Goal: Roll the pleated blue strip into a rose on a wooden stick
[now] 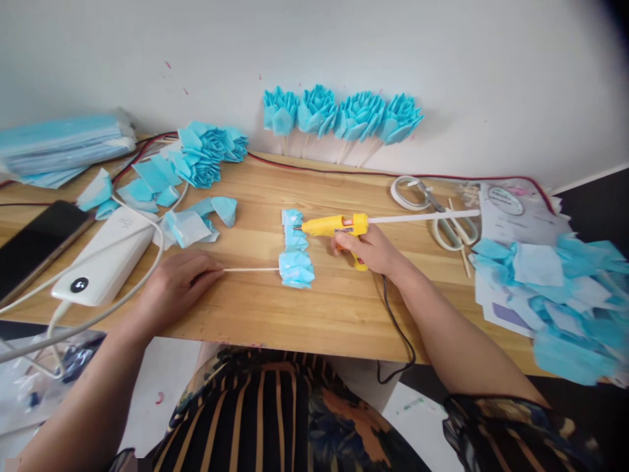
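My left hand (184, 285) pinches the near end of a thin wooden stick (250, 269) lying level over the table. Wrapped about the stick's other end is a blue fabric flower bud (297, 270). Just beyond the bud, a pleated strip of blue fabric (294, 233) lies on the wood. A yellow hot glue gun (334, 226) is gripped in my right hand (366, 250), its nozzle pointing left at the strip. Whether the tip touches the fabric I cannot tell. A long white glue stick (422, 216) sticks out of the gun's back.
Several finished blue flowers (319, 111) lean on the wall. More flowers (204, 154) and fabric scraps (152, 183) lie left, near a power bank (105, 255) and phone (42, 249). Scissors (455, 229), tape (410, 193) and a scrap pile (565, 295) are right. The gun's cord (398, 321) hangs over the edge.
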Demonstrator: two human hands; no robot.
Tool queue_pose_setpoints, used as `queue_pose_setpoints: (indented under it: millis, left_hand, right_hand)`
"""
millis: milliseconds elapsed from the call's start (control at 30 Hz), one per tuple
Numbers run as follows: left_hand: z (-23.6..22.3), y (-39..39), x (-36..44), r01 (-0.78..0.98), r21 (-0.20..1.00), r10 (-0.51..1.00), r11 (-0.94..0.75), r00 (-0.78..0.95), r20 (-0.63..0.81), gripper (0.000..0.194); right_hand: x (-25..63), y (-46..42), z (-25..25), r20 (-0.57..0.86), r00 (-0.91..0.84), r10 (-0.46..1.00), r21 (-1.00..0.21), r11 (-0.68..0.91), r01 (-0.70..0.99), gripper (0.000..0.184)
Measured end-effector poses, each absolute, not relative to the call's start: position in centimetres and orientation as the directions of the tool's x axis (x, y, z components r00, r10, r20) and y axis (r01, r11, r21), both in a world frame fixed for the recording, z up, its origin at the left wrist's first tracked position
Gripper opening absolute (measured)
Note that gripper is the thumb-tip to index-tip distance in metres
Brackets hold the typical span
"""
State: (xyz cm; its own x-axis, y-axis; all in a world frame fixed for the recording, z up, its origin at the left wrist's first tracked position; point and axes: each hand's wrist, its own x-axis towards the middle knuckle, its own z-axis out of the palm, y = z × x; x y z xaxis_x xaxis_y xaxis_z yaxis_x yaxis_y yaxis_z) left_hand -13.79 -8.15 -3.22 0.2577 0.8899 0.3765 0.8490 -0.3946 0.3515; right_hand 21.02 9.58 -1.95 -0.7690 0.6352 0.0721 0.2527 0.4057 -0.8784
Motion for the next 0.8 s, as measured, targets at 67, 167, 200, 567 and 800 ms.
queue_pose_setpoints:
  millis: [67,167,200,567,800]
  left_hand:
    - [-3.19,-8.18,-13.79,0.851,0.353,0.892,-0.389,0.252,0.376,0.028]
    - [-3.08,-8.22,-13.79,0.853,0.354,0.897,-0.384,0.253,0.362,0.028]
    - [-3.03,-8.22,-13.78,0.853,0.356,0.898,-0.383,0.254,0.359,0.028]
    - [-3.06,-8.28,-13.69,0.842,0.388,0.905,-0.374,0.240,0.352,0.026]
    - [-3.22,-8.24,-13.85,0.845,0.373,0.900,-0.383,0.250,0.357,0.024]
  right_hand:
    - [21.07,9.60,-2.07,0.060,-0.765,0.641,-0.875,0.402,0.268,0.051]
    - [21.09,9.60,-2.13,0.061,-0.760,0.647,-0.867,0.411,0.280,0.052]
    - [21.09,9.58,-2.13,0.059,-0.756,0.652,-0.866,0.410,0.287,0.052]
    - [20.98,9.41,-1.92,0.033,-0.746,0.665,-0.867,0.390,0.309,0.052]
    - [20.87,9.38,-1.85,0.059,-0.738,0.673,-0.858,0.412,0.307,0.052]
